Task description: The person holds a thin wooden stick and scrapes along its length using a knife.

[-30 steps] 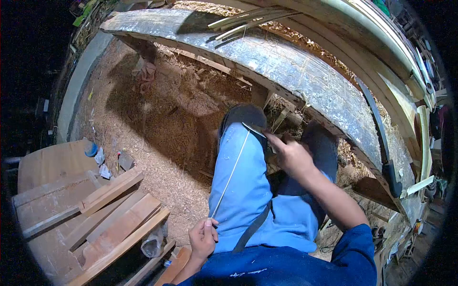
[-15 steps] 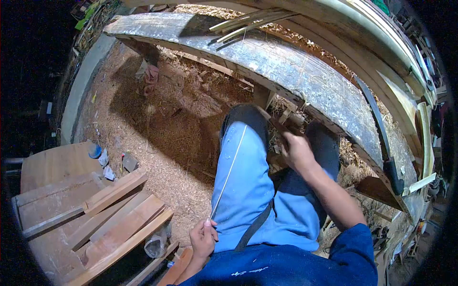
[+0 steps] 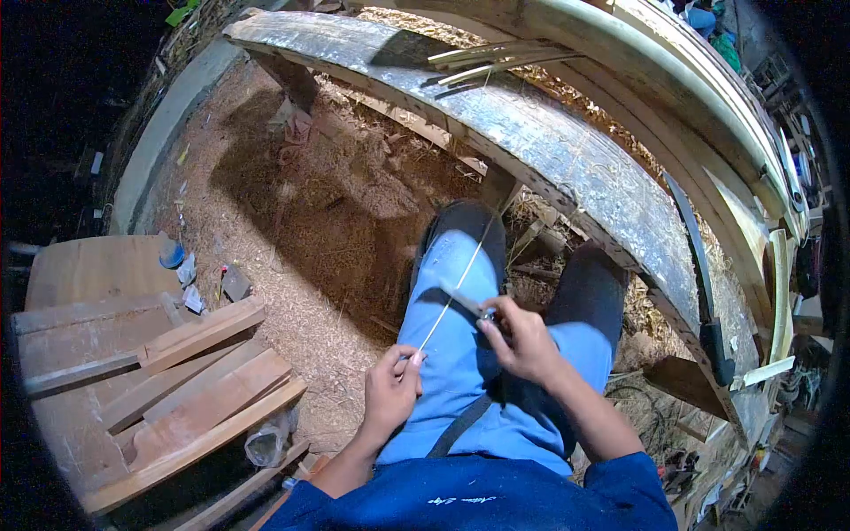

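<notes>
Over my lap, my left hand [image 3: 394, 387] pinches the near end of a thin pale strip [image 3: 432, 331], which looks like split bamboo or wood. The strip slants away over my left thigh towards the knee. My right hand [image 3: 524, 338] is closed around the handle of a knife [image 3: 464, 301]. Its blade points left and lies across the strip; whether it presses on it I cannot tell. Most of the handle is hidden by my fingers. Several more thin strips [image 3: 505, 60] rest on the worn plank bench [image 3: 540, 133] in front of my knees.
A long dark blade with a black handle [image 3: 715, 341] lies on the bench's right end. Wooden boards [image 3: 212, 398] are stacked at my left, by a clear plastic bag [image 3: 266, 445] and a blue-capped container [image 3: 171, 256]. Shavings cover the floor [image 3: 292, 327].
My right hand has swung the knife from beyond my knees back to the left, across the strip. The left hand has shifted slightly up and right, and the strip leans further right.
</notes>
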The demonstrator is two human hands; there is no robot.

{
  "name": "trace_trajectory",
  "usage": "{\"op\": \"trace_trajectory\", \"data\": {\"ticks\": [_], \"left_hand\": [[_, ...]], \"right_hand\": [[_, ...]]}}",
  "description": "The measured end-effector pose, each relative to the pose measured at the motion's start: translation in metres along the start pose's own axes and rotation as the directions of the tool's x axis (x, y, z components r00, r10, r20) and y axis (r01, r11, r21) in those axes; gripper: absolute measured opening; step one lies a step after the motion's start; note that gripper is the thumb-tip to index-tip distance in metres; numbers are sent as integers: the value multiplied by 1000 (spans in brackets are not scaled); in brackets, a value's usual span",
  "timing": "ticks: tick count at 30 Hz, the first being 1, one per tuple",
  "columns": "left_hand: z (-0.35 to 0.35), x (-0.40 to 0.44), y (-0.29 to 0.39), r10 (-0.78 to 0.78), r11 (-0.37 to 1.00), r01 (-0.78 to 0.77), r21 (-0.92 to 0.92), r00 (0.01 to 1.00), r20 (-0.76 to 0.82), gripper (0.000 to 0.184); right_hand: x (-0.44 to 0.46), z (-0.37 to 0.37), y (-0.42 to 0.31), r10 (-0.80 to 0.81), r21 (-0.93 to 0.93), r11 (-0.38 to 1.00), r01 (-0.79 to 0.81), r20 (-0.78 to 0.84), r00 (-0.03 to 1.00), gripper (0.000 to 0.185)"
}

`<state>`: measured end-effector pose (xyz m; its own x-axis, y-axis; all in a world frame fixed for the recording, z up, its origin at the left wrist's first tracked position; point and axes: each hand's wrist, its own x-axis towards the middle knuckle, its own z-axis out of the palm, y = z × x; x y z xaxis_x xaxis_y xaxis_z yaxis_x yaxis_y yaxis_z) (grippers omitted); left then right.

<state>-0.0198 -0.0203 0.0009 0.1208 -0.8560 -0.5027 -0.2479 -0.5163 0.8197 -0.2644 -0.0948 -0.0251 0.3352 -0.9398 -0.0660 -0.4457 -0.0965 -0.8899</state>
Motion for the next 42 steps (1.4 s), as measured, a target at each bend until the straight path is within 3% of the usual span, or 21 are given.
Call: {"op": "trace_trajectory", "data": {"ticks": [3,6,7,12,16,18,20,22,24,26,29,30,32,33,34,36,38,40,42], "left_hand": [[8,15,14,-25,1000,24,-20,999,-30,19],[8,16,15,-82,995,83,-50,996,20,18],[7,16,12,9,998,-6,-67,999,49,18],[1,10,9,39,990,-25,-135,994,106,17],[6,13,-6,-2,986,15,-166,997,75,14],[9,11,6,-28,986,35,-163,999,44,12],[9,15,2,-30,990,37,-138,998,52,12],[11,14,-1,6,994,-1,-112,999,44,13],[13,15,-3,50,996,-46,-80,998,49,13],[13,15,-5,23,993,-20,-115,999,24,15],[15,14,1,11,992,-8,-129,1000,20,17],[17,14,2,15,992,-15,-127,1000,5,17],[17,15,-9,-1,989,0,-146,1000,-4,19],[16,16,-9,-14,987,11,-163,1000,-16,20],[16,15,-8,-14,987,12,-161,1000,-13,20],[17,13,-5,31,986,-30,-167,1000,-1,21],[19,13,-9,55,984,-58,-171,998,-24,21],[20,12,-10,81,983,-86,-164,996,-34,20],[18,11,-8,67,981,-75,-177,996,-54,22]], "right_hand": [[-16,20,-2,-254,-89,964,252,-22,967,28],[-33,28,-17,-161,-211,959,189,142,977,32],[-33,30,-14,-190,-191,960,205,92,977,33],[-31,29,-1,-238,-160,961,224,-73,969,33],[-39,31,-12,-303,-232,916,326,131,944,32],[-37,32,-7,-306,-217,922,321,100,947,31],[-31,33,-3,-256,-161,957,243,-66,964,29],[-35,37,3,-300,-219,937,271,-111,947,40],[-46,35,-4,-319,-329,872,361,178,931,44],[-48,37,3,-313,-326,876,356,178,933,47],[-34,33,12,-263,-318,920,231,-63,963,46],[-38,34,10,-261,-319,919,230,-57,964,46],[-48,37,1,-337,-372,848,377,169,926,41],[-48,36,-6,-317,-364,858,362,178,931,38],[-44,36,-2,-315,-364,859,359,176,933,38],[-31,33,11,-301,-301,916,265,-79,950,37],[-33,33,8,-258,-327,919,222,-72,963,36],[-45,36,-1,-299,-354,876,328,136,945,32],[-40,33,1,-311,-349,876,334,121,943,33]]}}
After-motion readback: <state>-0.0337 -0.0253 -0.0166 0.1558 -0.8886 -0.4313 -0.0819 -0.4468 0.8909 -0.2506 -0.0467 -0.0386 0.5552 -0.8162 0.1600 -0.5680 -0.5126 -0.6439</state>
